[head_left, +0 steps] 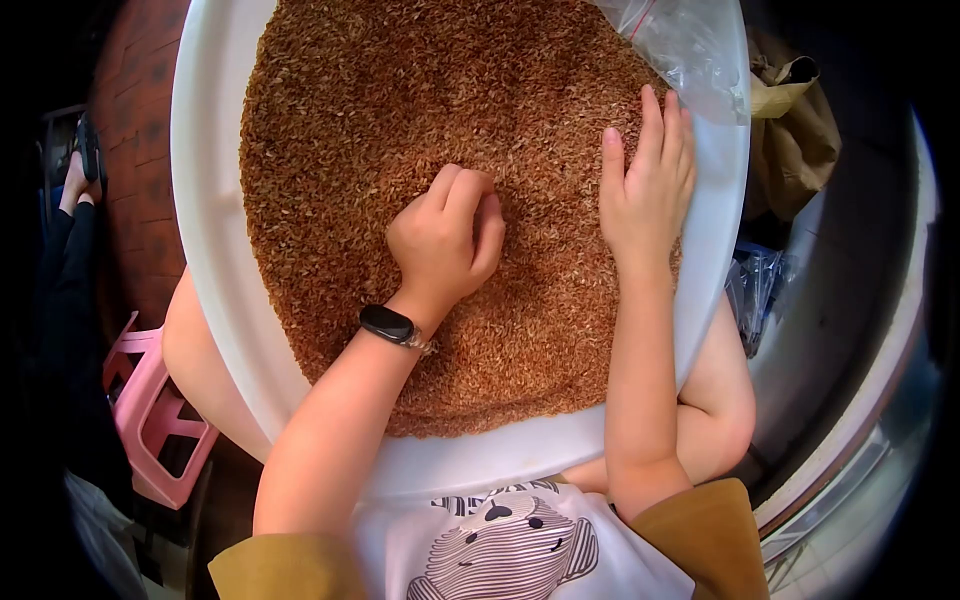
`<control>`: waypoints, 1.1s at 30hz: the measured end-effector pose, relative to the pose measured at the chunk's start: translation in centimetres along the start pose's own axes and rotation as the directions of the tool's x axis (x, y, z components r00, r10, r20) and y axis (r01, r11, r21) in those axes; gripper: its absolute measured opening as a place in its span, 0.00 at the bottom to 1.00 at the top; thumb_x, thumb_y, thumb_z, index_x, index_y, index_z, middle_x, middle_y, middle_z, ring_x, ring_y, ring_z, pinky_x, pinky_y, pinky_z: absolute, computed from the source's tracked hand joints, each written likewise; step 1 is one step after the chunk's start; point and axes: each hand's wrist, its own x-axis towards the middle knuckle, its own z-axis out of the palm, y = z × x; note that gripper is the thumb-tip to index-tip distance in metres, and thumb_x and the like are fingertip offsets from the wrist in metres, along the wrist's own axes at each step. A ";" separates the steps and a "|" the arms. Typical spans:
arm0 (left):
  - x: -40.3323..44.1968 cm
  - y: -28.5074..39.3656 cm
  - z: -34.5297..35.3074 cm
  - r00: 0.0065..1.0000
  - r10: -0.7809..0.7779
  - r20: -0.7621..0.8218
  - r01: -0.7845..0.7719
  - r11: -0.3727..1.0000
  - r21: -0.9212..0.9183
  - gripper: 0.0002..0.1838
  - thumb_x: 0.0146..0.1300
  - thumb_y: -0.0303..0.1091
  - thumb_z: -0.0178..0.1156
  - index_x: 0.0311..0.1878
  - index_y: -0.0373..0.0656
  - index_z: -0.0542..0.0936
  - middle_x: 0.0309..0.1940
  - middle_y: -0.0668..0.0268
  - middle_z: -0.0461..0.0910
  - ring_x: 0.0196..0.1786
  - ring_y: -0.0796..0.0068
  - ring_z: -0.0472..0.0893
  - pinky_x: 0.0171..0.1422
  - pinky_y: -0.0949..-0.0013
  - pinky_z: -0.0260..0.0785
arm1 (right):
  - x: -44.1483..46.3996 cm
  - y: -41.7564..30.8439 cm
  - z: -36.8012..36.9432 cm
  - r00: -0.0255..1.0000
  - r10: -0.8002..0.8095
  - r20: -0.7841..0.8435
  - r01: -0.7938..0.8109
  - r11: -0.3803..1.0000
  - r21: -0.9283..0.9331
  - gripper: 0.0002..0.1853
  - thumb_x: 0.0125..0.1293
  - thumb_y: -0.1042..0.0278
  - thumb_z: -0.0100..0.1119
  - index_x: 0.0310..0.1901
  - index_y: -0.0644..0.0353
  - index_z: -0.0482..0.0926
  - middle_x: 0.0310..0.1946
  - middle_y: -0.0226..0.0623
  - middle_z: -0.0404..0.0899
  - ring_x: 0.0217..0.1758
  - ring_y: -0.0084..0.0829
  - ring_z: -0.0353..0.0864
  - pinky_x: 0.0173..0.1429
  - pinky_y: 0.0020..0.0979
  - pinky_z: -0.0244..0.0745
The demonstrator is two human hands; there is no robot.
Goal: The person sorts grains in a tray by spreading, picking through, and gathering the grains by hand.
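Note:
A wide white tray [215,200] lies across my lap, spread with a thick layer of reddish-brown grains [340,130] that look like unmilled rice. Over the middle of the grains is my left hand [445,235], its fingers curled in and the thumb bent toward them. Whatever is between those fingertips is too small or hidden to make out. A dark band is on that wrist. My right hand [652,190] rests flat along the right edge of the grains, fingers stretched out and thumb apart, holding nothing. A clear plastic bag [690,55] lies just beyond its fingertips.
To the left, a pink plastic stool [150,400] stands on the floor, and another person's leg and sandalled foot [80,180] show. Right of the tray are a brown paper bag [800,150] and some clear plastic packaging [757,290].

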 end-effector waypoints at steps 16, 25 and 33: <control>0.2 0.3 -0.4 1.000 0.003 0.023 -0.003 1.000 0.012 0.04 0.57 0.26 0.59 0.35 0.45 0.76 0.28 0.66 0.77 0.21 0.67 0.76 0.23 0.68 0.65 | -0.4 -1.4 1.0 0.999 -0.033 0.029 0.029 0.992 0.119 0.32 0.73 0.48 0.46 0.71 0.60 0.63 0.73 0.56 0.56 0.77 0.56 0.50 0.77 0.56 0.43; 0.2 0.4 -0.3 0.999 -0.006 0.032 0.007 1.000 -0.020 0.01 0.60 0.25 0.56 0.35 0.42 0.75 0.26 0.63 0.73 0.20 0.67 0.72 0.25 0.69 0.63 | -0.3 -1.4 1.0 0.998 -0.046 0.035 0.044 0.997 0.069 0.29 0.70 0.53 0.50 0.68 0.60 0.66 0.72 0.54 0.58 0.77 0.55 0.51 0.77 0.56 0.44; 0.2 0.1 -0.1 1.000 0.013 0.022 -0.013 1.000 0.008 0.03 0.56 0.26 0.59 0.34 0.45 0.76 0.28 0.66 0.76 0.20 0.68 0.75 0.22 0.68 0.64 | -0.2 -1.5 0.9 0.995 -0.071 0.077 0.068 0.997 0.041 0.30 0.72 0.50 0.46 0.70 0.58 0.66 0.73 0.53 0.56 0.78 0.55 0.49 0.78 0.54 0.41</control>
